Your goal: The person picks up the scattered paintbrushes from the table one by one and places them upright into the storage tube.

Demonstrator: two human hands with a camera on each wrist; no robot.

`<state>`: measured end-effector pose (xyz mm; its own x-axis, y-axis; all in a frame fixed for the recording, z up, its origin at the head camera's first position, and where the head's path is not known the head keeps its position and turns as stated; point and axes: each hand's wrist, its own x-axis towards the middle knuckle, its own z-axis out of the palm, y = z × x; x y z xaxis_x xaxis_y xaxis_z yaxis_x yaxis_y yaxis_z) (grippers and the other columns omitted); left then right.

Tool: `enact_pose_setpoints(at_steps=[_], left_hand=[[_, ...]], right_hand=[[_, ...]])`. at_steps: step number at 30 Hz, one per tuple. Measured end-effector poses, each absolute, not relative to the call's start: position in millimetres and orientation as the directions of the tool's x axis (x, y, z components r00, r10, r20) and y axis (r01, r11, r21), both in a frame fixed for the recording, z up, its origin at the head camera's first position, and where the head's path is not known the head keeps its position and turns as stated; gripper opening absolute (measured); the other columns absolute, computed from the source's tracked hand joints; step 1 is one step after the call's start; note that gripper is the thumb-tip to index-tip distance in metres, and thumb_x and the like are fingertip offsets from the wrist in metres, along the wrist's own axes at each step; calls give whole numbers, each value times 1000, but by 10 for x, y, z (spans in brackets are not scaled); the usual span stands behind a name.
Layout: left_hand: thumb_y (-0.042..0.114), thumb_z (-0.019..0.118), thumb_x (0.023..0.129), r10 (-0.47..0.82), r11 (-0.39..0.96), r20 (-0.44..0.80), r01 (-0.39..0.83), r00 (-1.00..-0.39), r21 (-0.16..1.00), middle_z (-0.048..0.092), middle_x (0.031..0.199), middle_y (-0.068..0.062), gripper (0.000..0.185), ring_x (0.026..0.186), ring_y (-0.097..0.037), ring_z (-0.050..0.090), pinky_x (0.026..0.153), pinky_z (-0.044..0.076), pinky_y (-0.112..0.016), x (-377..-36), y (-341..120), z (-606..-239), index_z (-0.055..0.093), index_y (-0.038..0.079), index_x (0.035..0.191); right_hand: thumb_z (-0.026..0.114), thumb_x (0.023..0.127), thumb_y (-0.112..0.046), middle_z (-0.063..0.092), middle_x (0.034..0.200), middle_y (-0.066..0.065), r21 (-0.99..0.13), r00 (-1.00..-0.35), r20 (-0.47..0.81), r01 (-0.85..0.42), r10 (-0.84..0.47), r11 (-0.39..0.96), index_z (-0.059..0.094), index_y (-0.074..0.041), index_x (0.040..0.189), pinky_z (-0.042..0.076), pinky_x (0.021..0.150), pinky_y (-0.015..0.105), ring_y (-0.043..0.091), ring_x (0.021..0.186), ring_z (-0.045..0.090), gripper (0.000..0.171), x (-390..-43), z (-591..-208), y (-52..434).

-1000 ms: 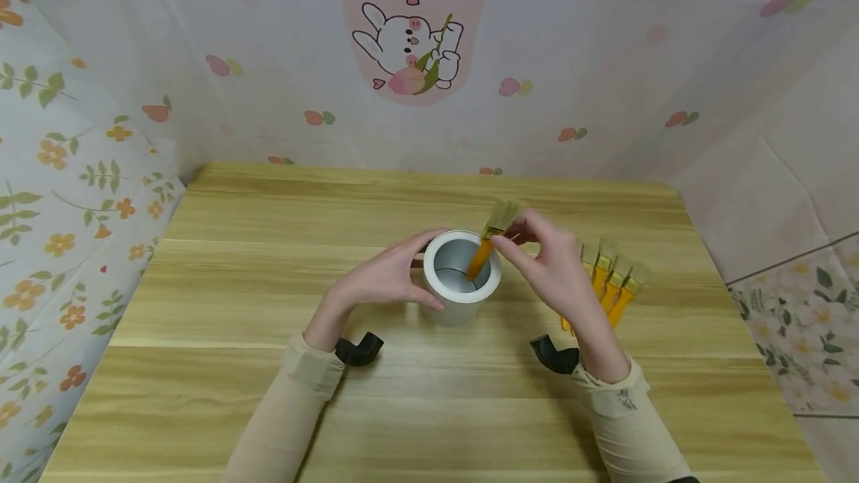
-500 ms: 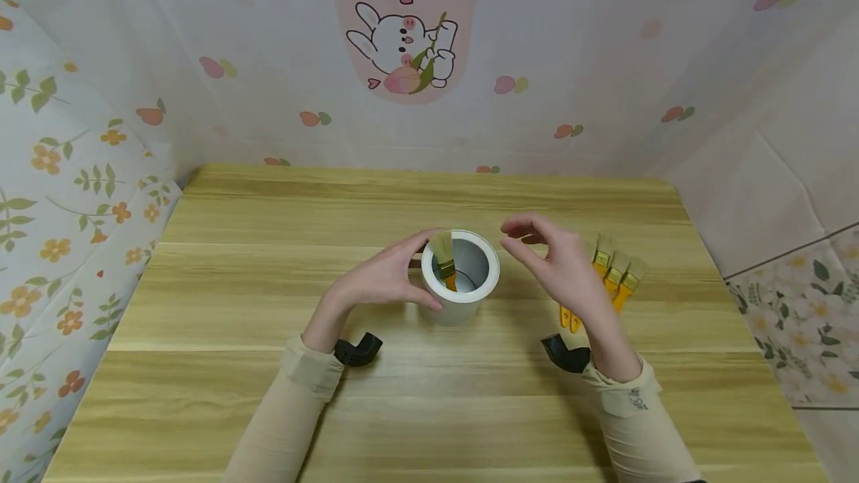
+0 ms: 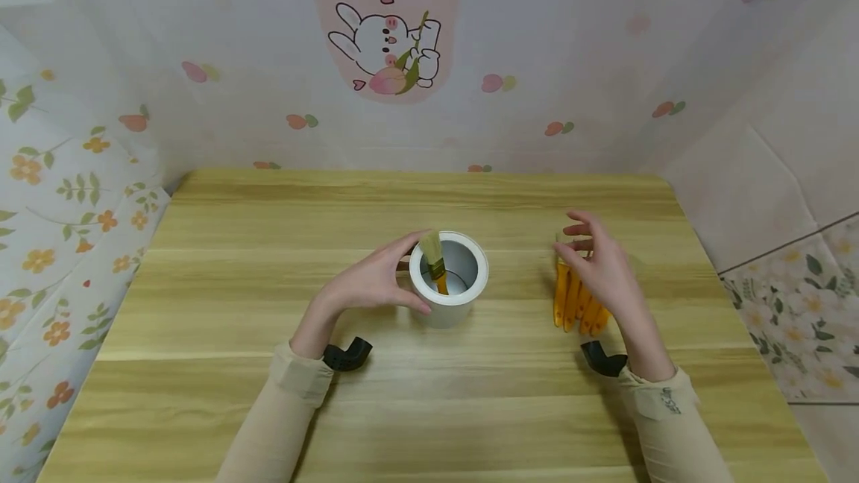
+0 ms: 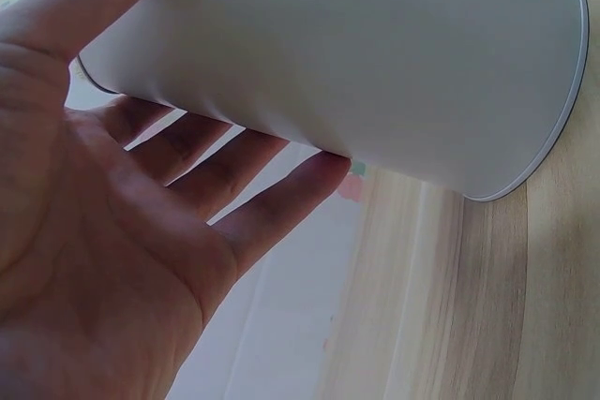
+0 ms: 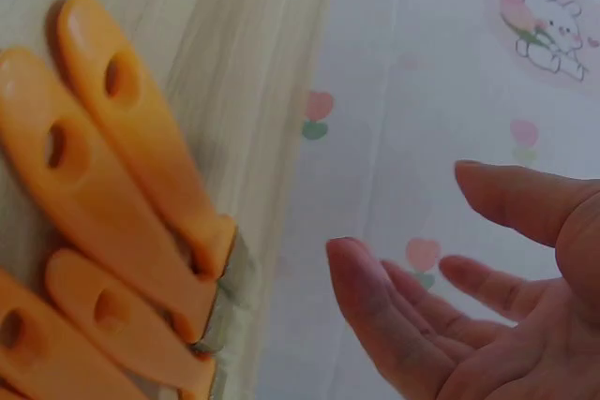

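Observation:
A white cylindrical container point(image 3: 448, 313) stands upright on the table, its thick rim facing up. My left hand point(image 3: 369, 276) holds it from the left side, with the thumb in front and the fingers behind; the left wrist view shows several fingertips against the smooth wall point(image 4: 356, 63). Inside leans one paintbrush point(image 3: 435, 258), bristles up and orange handle down. Over to the right, my right hand point(image 3: 600, 265) hovers above several paintbrushes point(image 3: 570, 302), hiding most of their bristles. Its fingers are loosely bent and apart, holding nothing. Orange handles point(image 5: 150, 128) with hanging holes lie beside it in the right wrist view.
The wood-grain table point(image 3: 403, 408) ends at a patterned cloth backdrop point(image 3: 557, 43) with a cartoon rabbit. A flowered cloth point(image 3: 74, 259) hangs along the left side. Black curved pieces point(image 3: 347, 355) sit at both wrists.
My right hand let go of a paintbrush, which now leans in the container, and moved right to the brushes on the table. My left hand stayed on the container.

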<state>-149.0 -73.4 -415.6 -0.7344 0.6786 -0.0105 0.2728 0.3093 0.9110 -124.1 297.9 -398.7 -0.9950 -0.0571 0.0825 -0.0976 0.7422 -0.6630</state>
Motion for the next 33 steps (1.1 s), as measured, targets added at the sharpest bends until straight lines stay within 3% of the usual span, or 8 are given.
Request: enact_pose_setpoints(at_steps=[9, 16, 24, 30, 33], left_hand=[[20, 96, 71, 685, 299, -1, 280, -728, 912, 47, 156, -3, 110, 146, -22, 46, 122, 41, -46, -1483, -748, -4154, 31, 16, 160], [20, 96, 72, 697, 279, 13, 288, -717, 916, 50, 152, -5, 106, 142, -21, 49, 121, 42, -48, -1505, -731, -4163, 34, 17, 158], [19, 96, 71, 697, 272, 6, 273, -717, 923, 49, 154, -7, 107, 143, -23, 49, 120, 42, -49, -1513, -739, -4154, 33, 16, 158], [20, 97, 71, 697, 272, 15, 284, -717, 920, 49, 154, -8, 106, 144, -22, 47, 121, 41, -49, -1512, -743, -4151, 35, 18, 157], [19, 97, 71, 701, 262, 23, 287, -713, 921, 49, 154, -9, 105, 144, -21, 47, 121, 41, -48, -1507, -738, -4165, 36, 18, 157]], right_hand=[[61, 104, -27, 50, 142, 37, -591, -991, -133, 90, 13, 802, 23, 1, 160, 61, 84, 56, 50, 112, 66, 73, -1286, -4058, 3066], [63, 102, -26, 48, 144, 39, -514, -964, -266, 167, 29, 841, 18, 7, 160, 60, 83, 54, 37, 92, 75, 80, -1319, -4150, 3065], [80, 89, -10, 50, 137, 43, -398, -975, -223, 104, 14, 912, 27, 15, 155, 51, 97, 66, 57, 118, 56, 88, -1333, -4215, 2944], [78, 90, -11, 40, 146, 46, -390, -970, -242, 111, 14, 914, 24, 16, 155, 41, 107, 72, 61, 128, 46, 89, -1344, -4259, 2908], [76, 92, -12, 41, 146, 44, -393, -963, -269, 125, 16, 911, 21, 15, 156, 42, 107, 71, 60, 126, 50, 89, -1346, -4284, 2905]])
